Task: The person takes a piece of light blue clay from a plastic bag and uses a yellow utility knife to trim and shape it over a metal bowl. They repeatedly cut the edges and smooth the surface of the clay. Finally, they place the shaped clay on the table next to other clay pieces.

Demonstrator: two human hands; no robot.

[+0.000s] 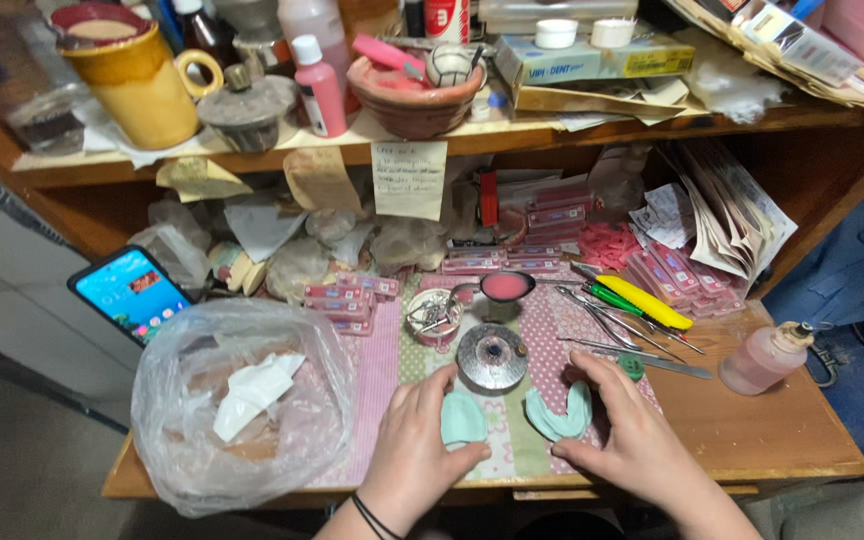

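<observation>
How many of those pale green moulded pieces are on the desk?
2. One green piece lies under the left hand; the other, a horseshoe-shaped green piece, lies by the right hand. More could be hidden under the hands or clutter.

Cluttered dental craft workbench, hand tools [632, 310], pink tooth-strip boxes [552, 215], bottles on wooden shelf [652, 125], mint-green moulds [558, 415]

Both forearms cut off by the bottom edge at 6 o'clock. Left hand [414, 440] covering part of the pale green piece [463, 419]. Contents of the clear plastic bag [242, 400] blurred behind film. Top-shelf bottles [317, 70] cropped at 12 o'clock. Sticky note [409, 178] writing too small to make out.
</observation>
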